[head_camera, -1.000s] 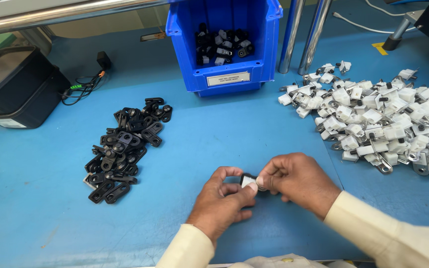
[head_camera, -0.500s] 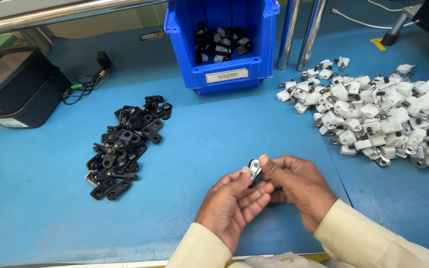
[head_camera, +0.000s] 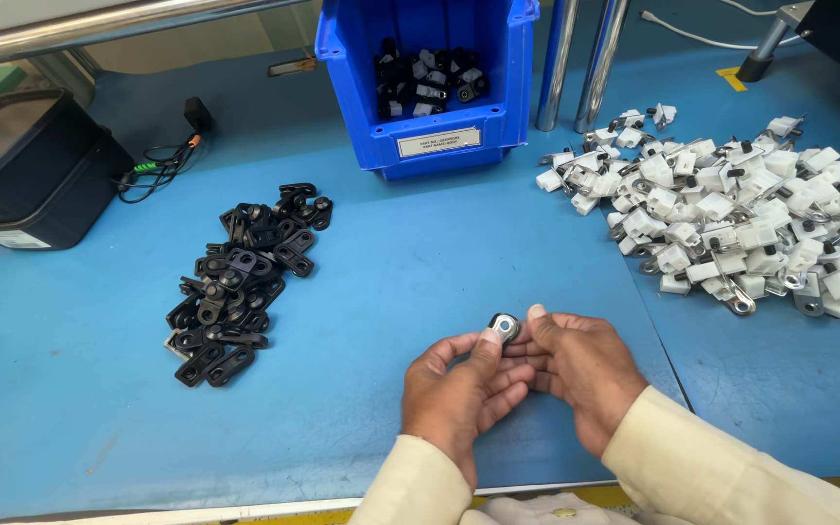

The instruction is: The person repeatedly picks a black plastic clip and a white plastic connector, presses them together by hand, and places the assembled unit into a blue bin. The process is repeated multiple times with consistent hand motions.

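L hand [head_camera: 459, 394] & R hand [head_camera: 576, 365] both pinch one small metal-black part [head_camera: 505, 327] above worktop [head_camera: 420, 262]; some done pcs in blue bin [head_camera: 430, 136], big black pile [head_camera: 240, 267] & white pile [head_camera: 731, 233] left

small part [head_camera: 504, 327] mostly hidden by hands | white pile [head_camera: 731, 219] cut off rt edge

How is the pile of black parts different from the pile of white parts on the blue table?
The black pile lies to the left of the hands; the white pile lies to the right. The black parts are flat, dark pieces with holes; the white parts are blocky, with metal pieces among them. The white pile is wider and holds more parts. Both lie loose on the blue table, and neither hand touches them.
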